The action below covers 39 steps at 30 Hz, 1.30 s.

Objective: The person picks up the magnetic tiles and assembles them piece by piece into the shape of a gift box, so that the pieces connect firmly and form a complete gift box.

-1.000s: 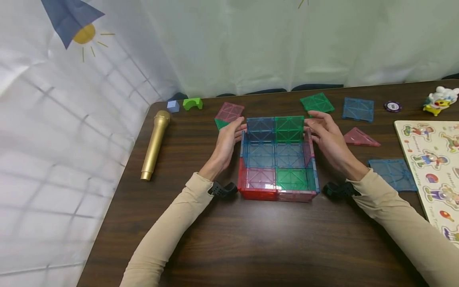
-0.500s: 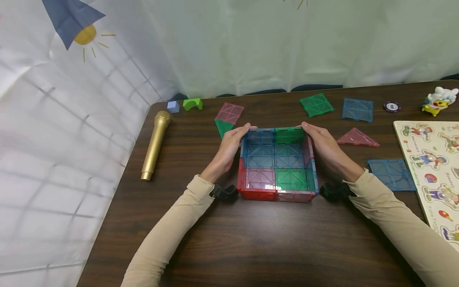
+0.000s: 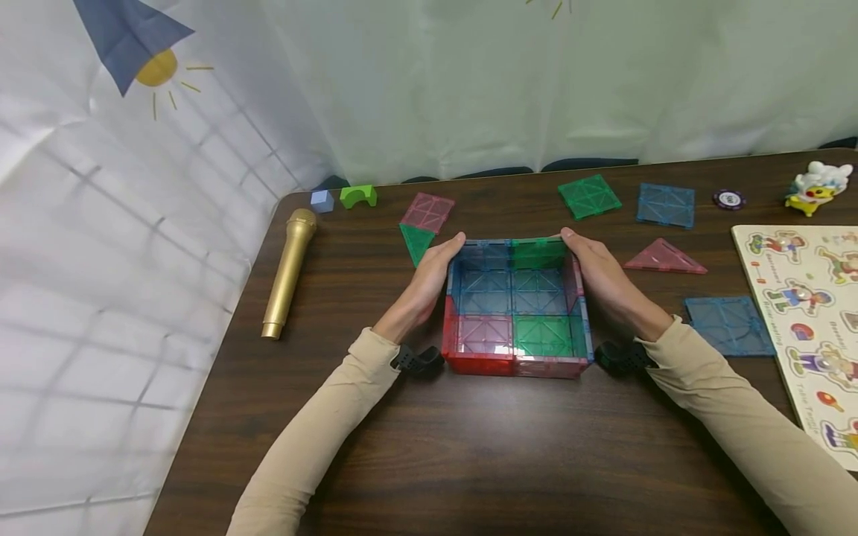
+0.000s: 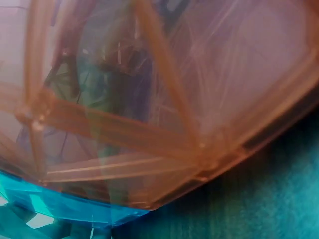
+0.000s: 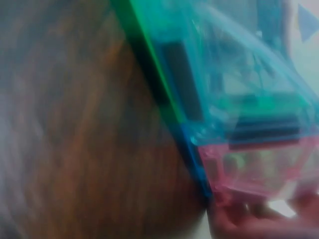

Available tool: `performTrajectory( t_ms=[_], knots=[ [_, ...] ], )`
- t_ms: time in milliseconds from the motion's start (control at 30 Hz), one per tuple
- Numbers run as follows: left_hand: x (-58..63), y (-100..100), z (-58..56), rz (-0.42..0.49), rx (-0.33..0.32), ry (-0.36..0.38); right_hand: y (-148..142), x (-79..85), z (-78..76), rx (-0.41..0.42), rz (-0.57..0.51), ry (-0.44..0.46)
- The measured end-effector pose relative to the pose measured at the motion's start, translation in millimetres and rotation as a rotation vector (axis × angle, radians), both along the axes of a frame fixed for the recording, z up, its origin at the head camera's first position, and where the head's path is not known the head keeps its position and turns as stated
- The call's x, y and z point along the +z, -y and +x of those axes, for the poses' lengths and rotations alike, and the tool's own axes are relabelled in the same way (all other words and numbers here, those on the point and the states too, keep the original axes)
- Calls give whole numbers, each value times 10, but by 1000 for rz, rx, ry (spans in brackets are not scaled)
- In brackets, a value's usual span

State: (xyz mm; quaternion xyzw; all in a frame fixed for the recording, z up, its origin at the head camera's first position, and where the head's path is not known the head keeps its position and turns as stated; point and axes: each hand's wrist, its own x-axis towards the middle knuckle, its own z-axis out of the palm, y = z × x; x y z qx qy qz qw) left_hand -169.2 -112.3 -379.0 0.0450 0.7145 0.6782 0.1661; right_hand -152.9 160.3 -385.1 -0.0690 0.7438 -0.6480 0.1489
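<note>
An open-topped box of translucent magnetic tiles [image 3: 480, 364] stands on the table in the head view, with red, pink, blue and green walls and floor. My left hand [image 3: 425, 284] holds its far left corner, thumb near the top edge. At the far right corner my right hand [image 3: 600, 280] grips the wall, its thumb by the green back tile [image 3: 538, 254]. The outer fingers are mostly hidden behind the walls. A tile close up, tinted orange, fills the left wrist view. In the blurred right wrist view, fingers [image 5: 264, 221] lie against a pink tile [image 5: 259, 167].
Loose tiles lie behind and right of the box: a green square [image 3: 590, 196], a blue square [image 3: 666, 205], a pink triangle [image 3: 666, 257] and a large blue square [image 3: 728, 326]. A gold microphone [image 3: 289, 274] lies left. A picture puzzle board [image 3: 771, 257] sits right.
Both hands have closed in on the box's far corners. The back wall, earlier leaning up and back, now lines up with the side walls. Over the last half second little has moved.
</note>
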Motion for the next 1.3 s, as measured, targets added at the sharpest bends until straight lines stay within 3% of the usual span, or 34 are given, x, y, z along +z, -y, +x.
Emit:
performTrajectory(
  t_ms=[300,733,1033,1200,1300],
  knots=[
    [-9,-3,19,-26,-6,-41,30,8,31,-19,33,-22],
    [-23,-14,46,-103,40,-109,23,78,29,-86,207,-100],
    [6,21,35,-184,9,-113,3,33,43,-72,195,-99],
    [118,139,-112,-253,4,-199,3,35,37,-59,196,-86],
    [201,244,-319,-407,47,-301,1,35,26,-53,197,-86]
  ],
)
